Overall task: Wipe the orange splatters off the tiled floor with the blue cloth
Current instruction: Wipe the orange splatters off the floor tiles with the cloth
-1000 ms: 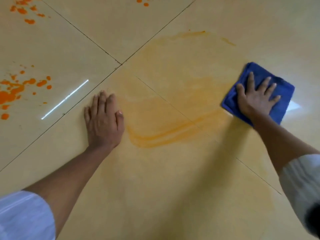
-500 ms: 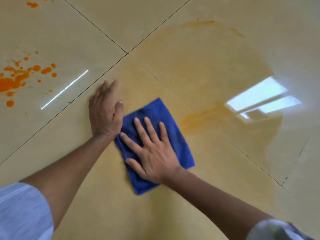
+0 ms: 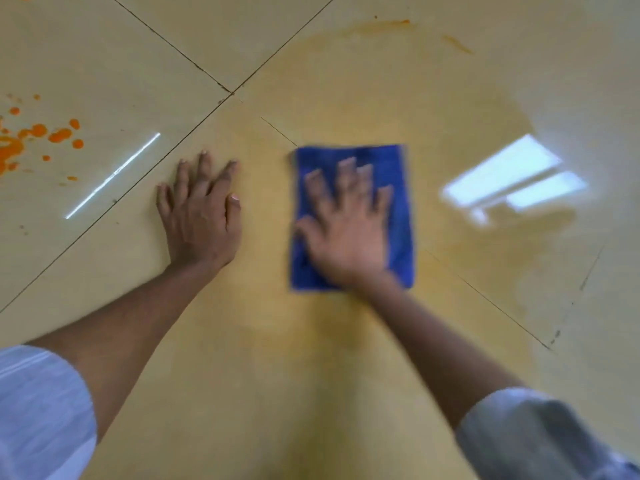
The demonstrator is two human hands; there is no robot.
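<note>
A folded blue cloth [image 3: 398, 174] lies flat on the beige tiled floor [image 3: 346, 375] in the middle of the view. My right hand [image 3: 348, 230] presses on it with fingers spread and straight; hand and cloth are motion-blurred. My left hand [image 3: 201, 216] rests flat on the floor a little to the cloth's left, apart from it. A pale orange smear [image 3: 398, 91] covers the tiles around and beyond the cloth, with thin orange streaks [image 3: 381, 26] at its far rim. Bright orange splatters [image 3: 45, 133] sit on the tile at the far left.
Dark grout lines [image 3: 194, 60] cross just beyond my left hand. A bright reflection of a window [image 3: 512, 178] lies on the wet floor to the right, and a thin light streak [image 3: 114, 174] lies left of my left hand.
My right hand slid the cloth from the far right to against my left hand, then back rightward to the middle. The thick orange streak near the centre is gone. My left hand stayed planted.
</note>
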